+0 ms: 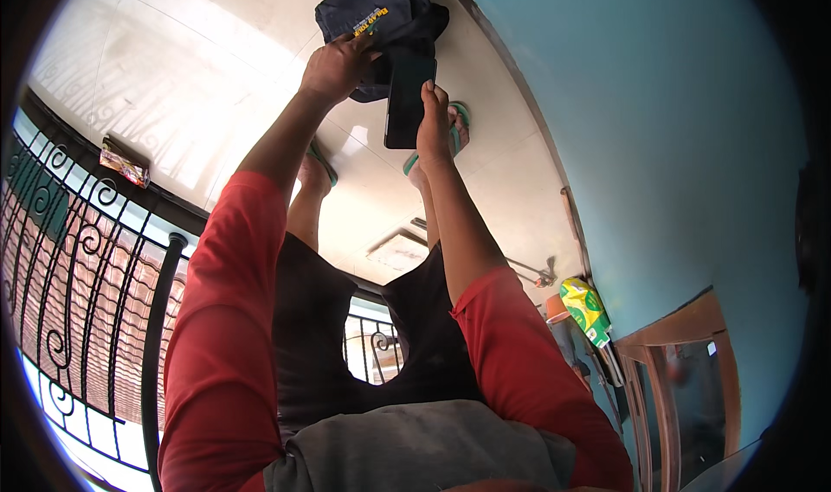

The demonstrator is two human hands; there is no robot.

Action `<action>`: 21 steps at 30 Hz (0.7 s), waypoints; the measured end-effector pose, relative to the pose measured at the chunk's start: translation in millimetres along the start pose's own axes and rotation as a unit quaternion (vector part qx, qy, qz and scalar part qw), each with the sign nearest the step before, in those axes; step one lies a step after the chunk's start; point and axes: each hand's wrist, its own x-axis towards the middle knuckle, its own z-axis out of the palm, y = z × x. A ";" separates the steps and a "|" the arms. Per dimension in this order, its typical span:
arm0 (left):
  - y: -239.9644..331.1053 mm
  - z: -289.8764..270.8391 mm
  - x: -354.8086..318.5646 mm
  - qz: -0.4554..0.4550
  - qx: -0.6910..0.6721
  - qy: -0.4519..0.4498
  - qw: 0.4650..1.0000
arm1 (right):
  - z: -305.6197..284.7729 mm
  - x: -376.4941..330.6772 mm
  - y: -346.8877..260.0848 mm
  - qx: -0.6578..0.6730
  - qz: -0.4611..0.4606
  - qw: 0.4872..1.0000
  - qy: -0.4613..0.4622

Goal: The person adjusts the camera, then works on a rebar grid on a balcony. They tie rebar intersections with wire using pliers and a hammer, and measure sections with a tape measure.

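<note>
At the top of the head view a dark navy bag (407, 20) with yellow print lies on the pale tiled floor. My left hand (336, 70) is at its near left side, fingers curled against the fabric; the fingertips are partly hidden. A flat black phone or small tablet (410, 102), its dark face up, is in my right hand (435, 127). The thumb presses on its right edge, and the other fingers are hidden underneath. The device's upper end overlaps the bag in view.
My feet in green sandals (459, 120) are beside the device. On the left runs a black wrought-iron railing (86, 241) with a small colourful packet (125, 161) near its base. A blue wall (658, 146) rises on the right, with a yellow-green bag (587, 310) and a wooden-framed opening (636, 353).
</note>
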 end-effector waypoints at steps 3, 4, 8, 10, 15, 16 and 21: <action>9.4 -6.2 -0.9 0.005 -0.044 0.010 0.999 | 4.5 3.5 -40.4 -0.005 0.048 0.999 0.025; 11.6 -10.6 -3.4 0.004 -0.046 0.007 0.999 | 12.9 13.9 -39.6 -0.004 0.056 0.998 0.030; 15.9 -14.0 -7.6 0.007 -0.052 0.023 0.998 | 38.2 56.6 -42.8 0.033 0.059 0.997 0.035; 19.3 -12.2 -9.1 0.004 -0.054 0.025 0.998 | 41.5 69.0 -49.3 0.064 0.053 0.996 0.033; 26.1 -12.9 -8.9 -0.019 -0.080 0.048 0.995 | 36.3 82.5 -72.8 0.175 0.102 0.979 -0.016; 28.3 -13.1 -9.1 -0.013 -0.092 0.056 0.994 | 36.1 85.3 -76.4 0.188 0.108 0.976 -0.020; 33.6 -17.2 -0.8 -0.031 -0.149 0.057 0.987 | 43.8 105.1 -79.7 0.243 0.106 0.964 -0.015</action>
